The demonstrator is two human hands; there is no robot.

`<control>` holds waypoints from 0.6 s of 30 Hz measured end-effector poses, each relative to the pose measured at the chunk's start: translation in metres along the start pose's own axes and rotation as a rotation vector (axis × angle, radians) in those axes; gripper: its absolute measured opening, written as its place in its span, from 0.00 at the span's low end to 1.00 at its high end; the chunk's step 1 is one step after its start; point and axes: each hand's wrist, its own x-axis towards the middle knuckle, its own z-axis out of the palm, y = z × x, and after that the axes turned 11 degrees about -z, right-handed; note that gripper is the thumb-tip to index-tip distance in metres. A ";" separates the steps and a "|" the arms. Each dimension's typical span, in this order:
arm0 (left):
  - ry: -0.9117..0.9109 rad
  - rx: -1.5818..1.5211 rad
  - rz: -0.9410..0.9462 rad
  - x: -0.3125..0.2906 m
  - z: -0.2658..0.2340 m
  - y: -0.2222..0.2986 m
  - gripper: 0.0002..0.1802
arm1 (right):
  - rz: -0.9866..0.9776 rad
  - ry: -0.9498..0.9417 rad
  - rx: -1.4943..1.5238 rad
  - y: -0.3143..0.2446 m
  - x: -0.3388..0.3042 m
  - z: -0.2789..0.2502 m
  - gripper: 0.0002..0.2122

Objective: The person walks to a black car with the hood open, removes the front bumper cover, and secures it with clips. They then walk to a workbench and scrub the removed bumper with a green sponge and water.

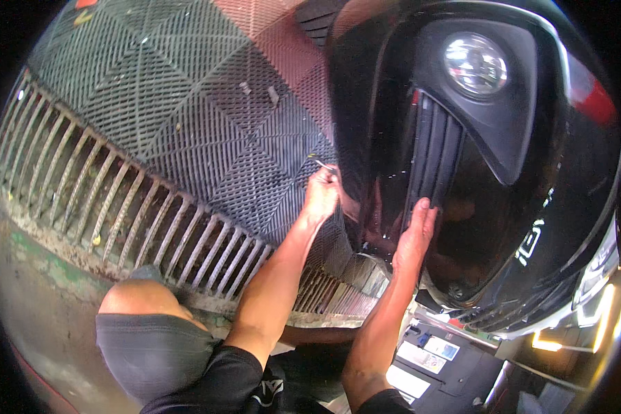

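Close to the lower edge of a glossy black car bumper (386,165), my left hand (323,196) is closed around a thin, pale, slightly curved piece (319,161) with a yellowish tip. Most of that piece is hidden in my fingers, so its kind is unclear. My right hand (414,238) lies against the bumper beside a ribbed black grille insert (436,148), fingers stretched out and partly turned from view. Beyond the insert, a round fog lamp (475,64) sits in a matte black surround (521,110).
Dark and reddish slotted floor tiles (207,103) spread out at the left, with small scraps on them. A metal drain grating (110,190) runs between the tiles and a worn concrete floor (41,276). My bent knee (141,300) is at lower left. Lit lamps (604,317) show at lower right.
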 end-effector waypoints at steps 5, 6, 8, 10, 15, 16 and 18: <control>-0.114 -0.114 -0.208 -0.010 0.004 -0.031 0.13 | 0.047 0.072 -0.052 -0.005 -0.010 -0.002 0.48; -0.028 0.357 -0.186 -0.016 0.008 -0.028 0.12 | 0.057 0.099 -0.019 -0.002 -0.012 -0.012 0.48; 0.021 -0.395 -0.079 0.048 -0.035 -0.039 0.10 | -0.024 -0.079 0.096 -0.035 -0.005 0.044 0.48; -0.024 -0.182 -0.231 -0.001 0.002 -0.027 0.10 | 0.016 -0.003 0.081 -0.012 -0.008 0.015 0.48; -0.278 -0.449 -0.477 -0.026 -0.004 0.019 0.12 | 0.013 0.040 0.046 -0.012 -0.007 0.013 0.47; -0.247 -0.351 -0.500 -0.027 0.002 0.034 0.13 | 0.030 0.067 0.024 -0.009 -0.009 0.012 0.46; -0.247 -0.372 -0.590 -0.029 0.018 0.055 0.13 | -0.028 0.029 0.059 -0.010 -0.009 0.008 0.44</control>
